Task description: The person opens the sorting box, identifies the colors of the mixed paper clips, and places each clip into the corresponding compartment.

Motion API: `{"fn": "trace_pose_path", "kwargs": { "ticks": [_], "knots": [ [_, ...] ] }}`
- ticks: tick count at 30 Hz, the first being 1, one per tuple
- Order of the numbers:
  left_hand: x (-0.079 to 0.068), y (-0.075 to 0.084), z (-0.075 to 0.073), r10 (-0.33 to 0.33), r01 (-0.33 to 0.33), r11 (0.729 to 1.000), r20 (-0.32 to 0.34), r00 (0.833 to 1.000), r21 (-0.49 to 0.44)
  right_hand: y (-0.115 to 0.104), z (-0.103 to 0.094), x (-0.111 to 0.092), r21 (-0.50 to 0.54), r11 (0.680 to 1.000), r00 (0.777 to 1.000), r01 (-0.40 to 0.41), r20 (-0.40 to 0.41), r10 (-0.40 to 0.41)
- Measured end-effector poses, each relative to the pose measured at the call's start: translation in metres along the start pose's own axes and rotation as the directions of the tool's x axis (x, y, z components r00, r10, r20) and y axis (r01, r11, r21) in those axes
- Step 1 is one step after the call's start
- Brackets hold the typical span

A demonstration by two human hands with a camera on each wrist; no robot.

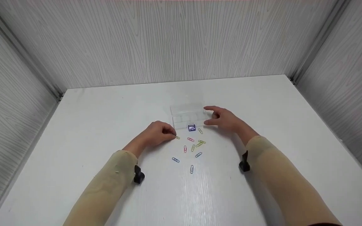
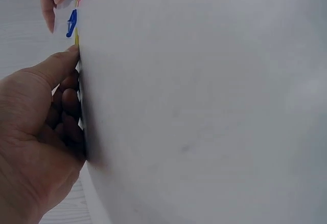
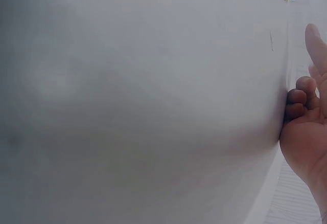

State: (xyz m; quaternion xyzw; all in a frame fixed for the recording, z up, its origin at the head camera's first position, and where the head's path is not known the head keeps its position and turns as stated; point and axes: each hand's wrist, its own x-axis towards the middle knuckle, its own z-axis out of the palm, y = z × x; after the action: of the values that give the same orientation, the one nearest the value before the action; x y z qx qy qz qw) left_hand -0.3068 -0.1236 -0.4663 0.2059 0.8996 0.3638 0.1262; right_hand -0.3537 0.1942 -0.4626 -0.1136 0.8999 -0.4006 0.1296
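My left hand pinches a yellow paper clip between thumb and fingertips, low over the white table; its other fingers are curled, as the left wrist view shows. In front of both hands lies a clear plastic box with several compartments, its lid tipped back. A blue latch sits at the box's front edge. At the box's right end, my right hand has thumb and index finger stretched out and spread along its side. Its remaining fingers are curled against the table, seen in the right wrist view.
Several loose paper clips lie in front of the box: red, yellow and blue. One yellow clip is close to the latch. Pale wood-grain panels wall the white table at the back and sides.
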Motion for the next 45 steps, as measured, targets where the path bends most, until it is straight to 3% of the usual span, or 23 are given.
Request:
{"fn": "trace_pose_path", "kwargs": {
  "ticks": [15,29,45],
  "knots": [
    [-0.001,0.001,0.002,-0.019,0.019,1.000,0.006,1.000,-0.024,0.002,0.001,-0.002,-0.029,1.000,1.000,-0.005,-0.012,0.005],
    [0.002,0.007,-0.008,-0.070,0.066,0.988,-0.024,0.997,-0.142,0.002,0.001,-0.002,-0.021,1.000,1.000,-0.011,-0.005,0.011],
    [0.027,0.015,-0.019,-0.138,0.112,0.982,-0.177,0.974,-0.152,0.006,0.001,-0.001,-0.009,1.000,1.000,0.020,0.002,-0.020]
  ]
}}
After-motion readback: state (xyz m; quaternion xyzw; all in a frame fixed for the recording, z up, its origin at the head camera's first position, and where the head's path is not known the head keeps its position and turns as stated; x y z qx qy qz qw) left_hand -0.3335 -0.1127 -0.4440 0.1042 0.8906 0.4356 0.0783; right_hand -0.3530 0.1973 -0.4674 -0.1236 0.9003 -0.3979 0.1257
